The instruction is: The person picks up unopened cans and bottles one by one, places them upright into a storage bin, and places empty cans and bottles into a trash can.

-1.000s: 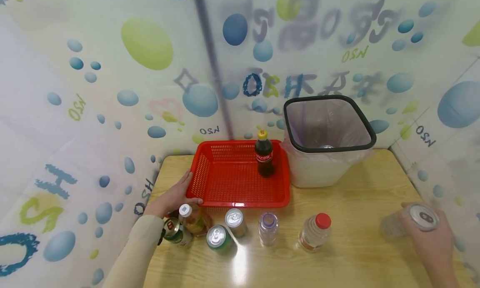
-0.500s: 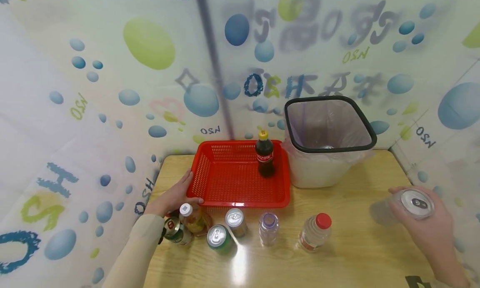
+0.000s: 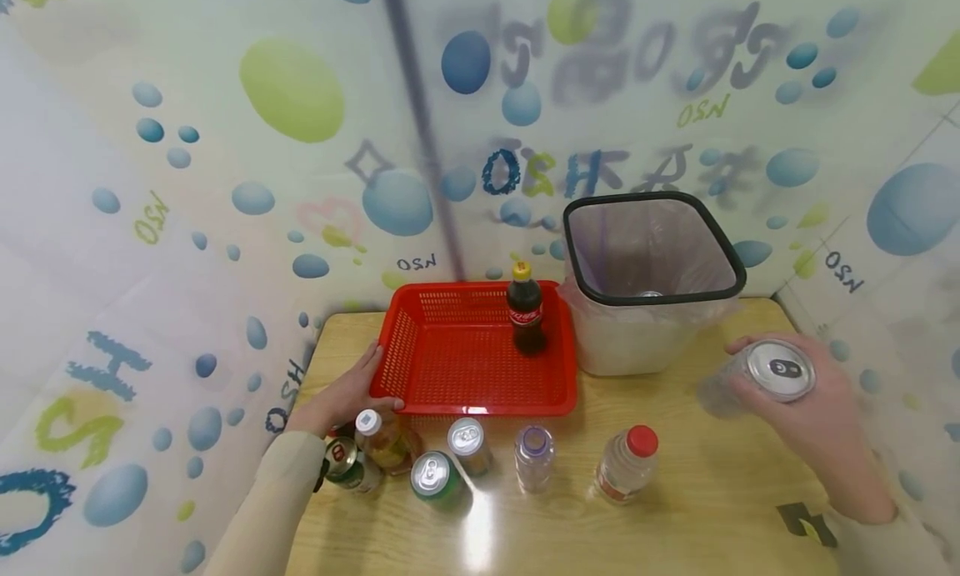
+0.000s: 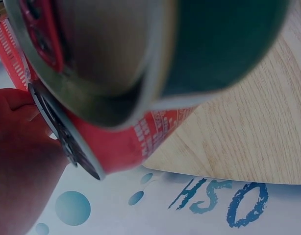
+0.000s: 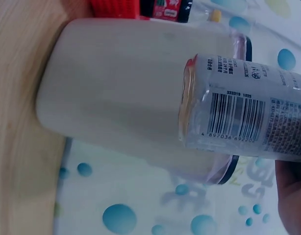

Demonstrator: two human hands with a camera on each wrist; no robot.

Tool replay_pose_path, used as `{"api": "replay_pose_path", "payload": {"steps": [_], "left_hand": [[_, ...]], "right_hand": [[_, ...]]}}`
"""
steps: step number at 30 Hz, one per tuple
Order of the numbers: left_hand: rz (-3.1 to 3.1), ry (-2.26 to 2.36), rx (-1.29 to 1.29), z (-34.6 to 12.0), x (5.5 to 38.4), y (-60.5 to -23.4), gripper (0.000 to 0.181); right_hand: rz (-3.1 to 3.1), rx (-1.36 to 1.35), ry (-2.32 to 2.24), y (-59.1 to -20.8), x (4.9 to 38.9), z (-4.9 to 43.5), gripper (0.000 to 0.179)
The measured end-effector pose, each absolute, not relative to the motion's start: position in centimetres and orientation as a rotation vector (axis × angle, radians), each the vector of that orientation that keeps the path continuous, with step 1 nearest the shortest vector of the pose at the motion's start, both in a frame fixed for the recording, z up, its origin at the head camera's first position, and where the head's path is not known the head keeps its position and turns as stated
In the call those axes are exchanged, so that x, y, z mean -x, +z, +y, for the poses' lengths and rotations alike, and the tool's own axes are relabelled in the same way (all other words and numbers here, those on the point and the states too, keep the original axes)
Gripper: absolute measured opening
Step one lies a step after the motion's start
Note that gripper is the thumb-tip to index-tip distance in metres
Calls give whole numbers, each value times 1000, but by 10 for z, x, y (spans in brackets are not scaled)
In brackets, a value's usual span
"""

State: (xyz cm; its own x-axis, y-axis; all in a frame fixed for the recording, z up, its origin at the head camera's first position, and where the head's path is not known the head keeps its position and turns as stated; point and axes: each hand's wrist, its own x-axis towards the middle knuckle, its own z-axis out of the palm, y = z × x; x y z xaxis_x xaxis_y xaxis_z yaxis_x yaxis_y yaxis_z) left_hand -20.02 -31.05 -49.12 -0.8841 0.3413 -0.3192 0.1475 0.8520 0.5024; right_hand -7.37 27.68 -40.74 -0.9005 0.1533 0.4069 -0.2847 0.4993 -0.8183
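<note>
My right hand (image 3: 817, 418) grips a silver drink can (image 3: 782, 370), held above the table at the right. In the right wrist view the can's (image 5: 238, 107) barcode side faces the camera, with the pale bin behind it. At the left, my left hand (image 3: 337, 401) rests on the near left corner of a red plastic basket (image 3: 457, 359), fingers stretched along its side. A cola bottle (image 3: 527, 330) with a yellow cap stands inside the basket. Close to the left wrist are a green can (image 4: 229, 44) and a red can (image 4: 126, 147).
A white bin (image 3: 630, 343) with a black rim and clear liner stands right of the basket. Along the front are an amber bottle (image 3: 388, 447), a green can (image 3: 435, 478), a silver can (image 3: 468, 444), a purple-capped bottle (image 3: 534, 459) and a red-capped bottle (image 3: 626, 468).
My right hand has carried the silver can left and slightly up, closer to the bin. The left hand and basket have stayed in place.
</note>
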Motion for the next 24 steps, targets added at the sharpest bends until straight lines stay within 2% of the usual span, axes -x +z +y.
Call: {"api": "replay_pose_path", "payload": {"steps": [11,19,24], "left_hand": [[2622,682,-346,-310,200,-490,122],[2624,681,-357,-309,199,-489,124],[2624,673,-346,-310,199,-489,125]], "right_hand": [[-2181,-543,1413,-382,109,238,55],[-2134,-713,1544,-373,133,213,56],[-2190,-799,1429,-366,146,196,56]]}}
